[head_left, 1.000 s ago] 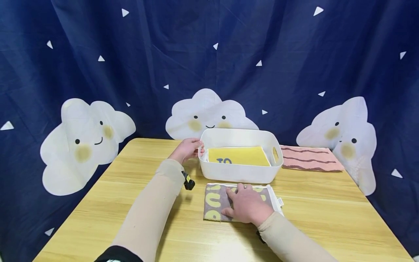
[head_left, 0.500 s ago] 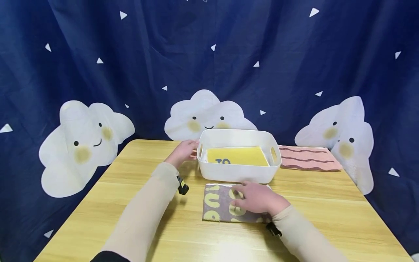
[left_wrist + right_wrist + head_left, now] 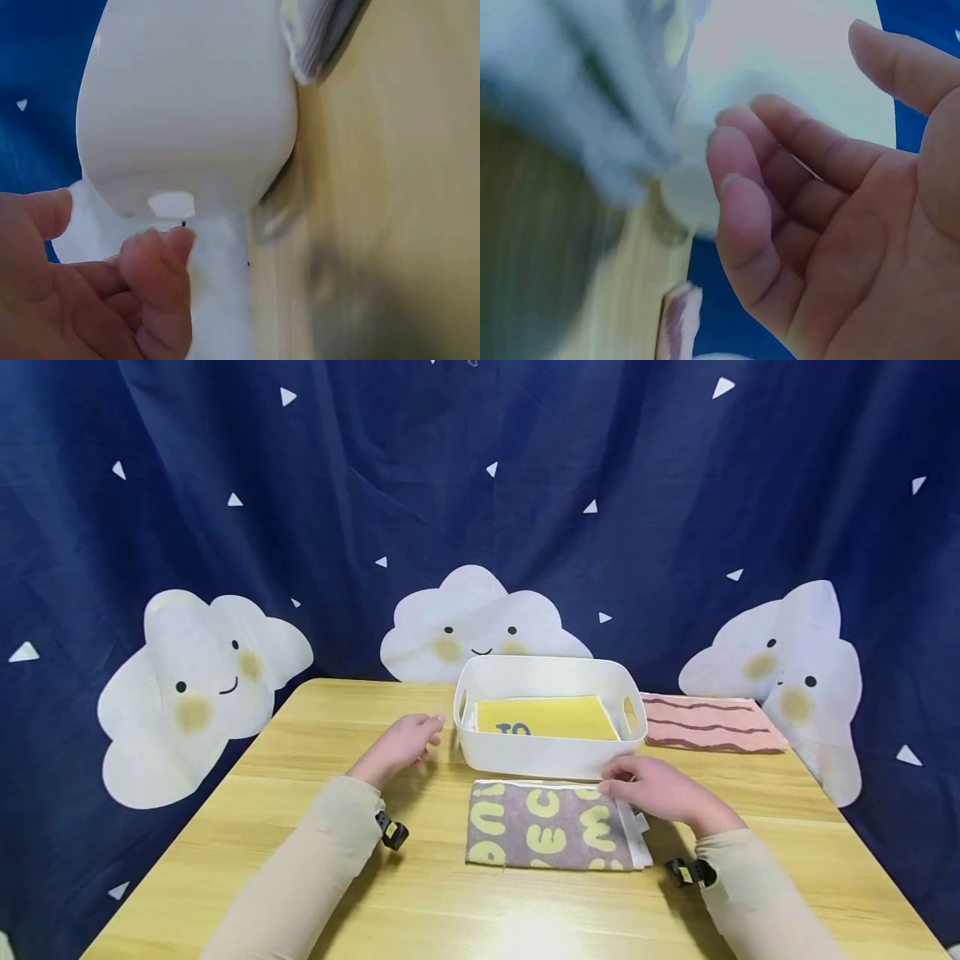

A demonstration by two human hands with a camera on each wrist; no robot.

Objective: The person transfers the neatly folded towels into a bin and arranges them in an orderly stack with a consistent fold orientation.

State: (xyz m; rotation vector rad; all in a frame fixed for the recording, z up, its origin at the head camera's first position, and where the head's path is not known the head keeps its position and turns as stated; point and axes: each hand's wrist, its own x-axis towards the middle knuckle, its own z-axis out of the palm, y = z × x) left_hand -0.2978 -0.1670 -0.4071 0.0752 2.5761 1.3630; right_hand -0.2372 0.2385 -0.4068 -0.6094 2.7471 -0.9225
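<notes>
In the head view my left hand (image 3: 401, 745) hovers just left of a white plastic basket (image 3: 540, 758). The left wrist view has its loosely bent fingers apart from the basket's handle hole, with nothing held. My right hand (image 3: 663, 789) is over the far right corner of a folded grey-purple towel (image 3: 547, 835) with yellow letters, close to the basket's front right corner. Its fingers are relaxed and hold nothing in the right wrist view. The towel lies flat in front of the basket. Inside the basket is a folded yellow cloth (image 3: 558, 714) with blue-grey letters.
A folded pink cloth (image 3: 712, 727) with dark wavy stripes lies right of the basket. Everything stands on a wooden table (image 3: 300, 777). A dark blue curtain (image 3: 480, 518) with clouds and white triangles hangs behind the table.
My left hand has come away from the basket's left handle, back towards me. My right hand has slid off the middle of the towel to its right corner. Basket and towel have stayed put.
</notes>
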